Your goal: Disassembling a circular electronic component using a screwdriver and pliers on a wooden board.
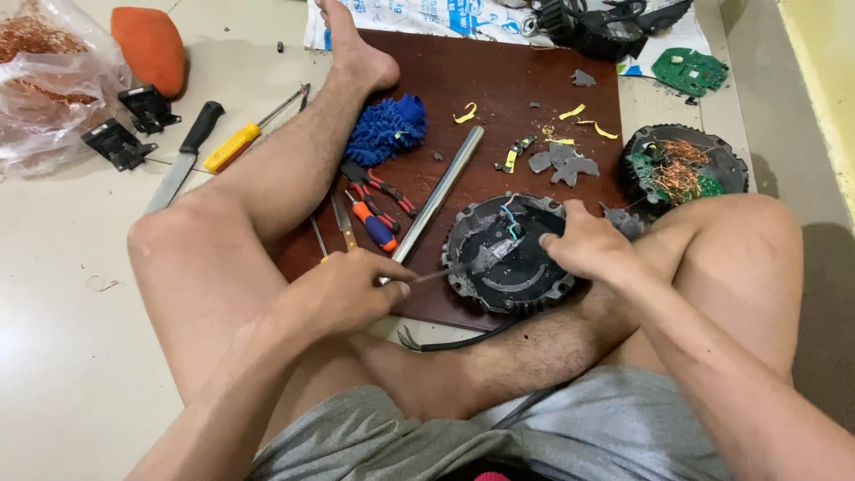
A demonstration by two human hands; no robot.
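Note:
A round black motor housing (508, 263) lies on a dark brown board (499, 80) between my legs. My right hand (588, 245) grips the housing's right rim and holds it steady. My left hand (347, 289) is closed around the handle of a thin screwdriver (445, 272), whose metal tip reaches into the housing near some blue and white wires (511, 218).
On the board lie a steel rod (441, 191), red-handled pliers (378, 183), a blue mop cloth (387, 129) and grey scraps (561, 162). A second motor with copper windings (681, 169) sits at right. A knife (183, 156), a yellow screwdriver (236, 144) and a bag of copper wire (40, 80) are on the floor at left.

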